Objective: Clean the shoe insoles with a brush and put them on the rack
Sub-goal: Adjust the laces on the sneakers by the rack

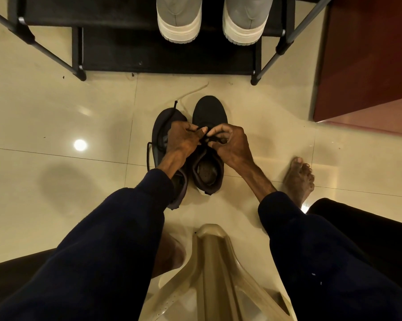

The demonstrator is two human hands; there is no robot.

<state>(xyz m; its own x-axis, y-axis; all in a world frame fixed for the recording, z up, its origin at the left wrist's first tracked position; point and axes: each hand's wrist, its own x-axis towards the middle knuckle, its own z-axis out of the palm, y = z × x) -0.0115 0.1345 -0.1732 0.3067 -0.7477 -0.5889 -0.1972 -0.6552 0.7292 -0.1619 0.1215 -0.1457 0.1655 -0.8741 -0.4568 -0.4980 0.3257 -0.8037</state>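
Note:
Two dark shoes stand side by side on the tiled floor, toes pointing away from me: the left shoe [161, 133] and the right shoe [208, 112]. Both my hands are over the right shoe's lacing. My left hand [183, 140] and my right hand [230, 142] each pinch the black shoelace [210, 139] between fingertips. Inside the right shoe's opening a dark insole [205, 172] shows. A loose lace end trails from the left shoe. The black shoe rack [167, 59] stands beyond the shoes. No brush is in view.
A pair of grey shoes with white soles [179, 22] sits on the rack's upper shelf. A beige plastic stool [216, 274] is under me. My bare foot [298, 179] rests right of the shoes. A dark red cabinet [369, 59] stands at the right.

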